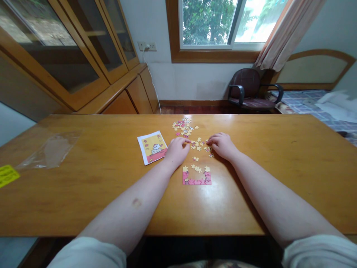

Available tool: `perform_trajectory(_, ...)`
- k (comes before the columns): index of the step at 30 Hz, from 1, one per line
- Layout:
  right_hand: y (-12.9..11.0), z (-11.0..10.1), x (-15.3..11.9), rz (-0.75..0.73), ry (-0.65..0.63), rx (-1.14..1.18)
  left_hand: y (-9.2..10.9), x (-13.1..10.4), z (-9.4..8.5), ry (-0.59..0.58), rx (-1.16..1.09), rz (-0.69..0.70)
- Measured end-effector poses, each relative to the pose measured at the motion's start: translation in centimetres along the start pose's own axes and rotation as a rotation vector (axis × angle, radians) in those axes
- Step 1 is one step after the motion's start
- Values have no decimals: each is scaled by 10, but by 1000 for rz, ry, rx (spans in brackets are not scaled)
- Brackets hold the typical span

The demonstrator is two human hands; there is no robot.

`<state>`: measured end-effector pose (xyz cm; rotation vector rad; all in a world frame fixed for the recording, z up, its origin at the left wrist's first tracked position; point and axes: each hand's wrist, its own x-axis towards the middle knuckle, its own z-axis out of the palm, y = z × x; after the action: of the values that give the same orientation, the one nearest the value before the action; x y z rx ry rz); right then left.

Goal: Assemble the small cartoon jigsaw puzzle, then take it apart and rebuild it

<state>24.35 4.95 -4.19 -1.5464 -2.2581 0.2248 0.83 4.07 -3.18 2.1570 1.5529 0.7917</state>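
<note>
Loose yellow jigsaw pieces lie in a small cluster between my two hands. My left hand rests at the cluster's left side, its index finger stretched out to touch a piece and its thumb apart. On the right side, my right hand has its fingers bent together, the tips down on a puzzle piece at the cluster's edge. Nearer to me is a partly joined puzzle frame, pink along the bottom and sides with yellow upper corners. A short joined yellow strip lies tilted between those corners.
Behind the cluster is a pile of mixed pieces. A picture sheet lies left of my left hand. A clear plastic bag and a yellow label are farther left on the wooden table. Beyond it stands an armchair.
</note>
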Motion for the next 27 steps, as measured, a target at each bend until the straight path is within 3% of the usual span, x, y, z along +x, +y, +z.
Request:
perform_trajectory(13, 1, -1, 0, 46, 94, -18, 2, -1, -1, -18, 72, 8)
perform_trajectory(20, -14, -4, -3, -124, -3, -48, 10, -10, 2, -170, 332, 22)
perform_trajectory(23, -17, -4, -4, -155, -24, -49, 11, -11, 1, -124, 354, -2)
perform_trajectory(27, -9, -2, -3, -21, 42, -82, 10, -8, -3, -8, 356, -59)
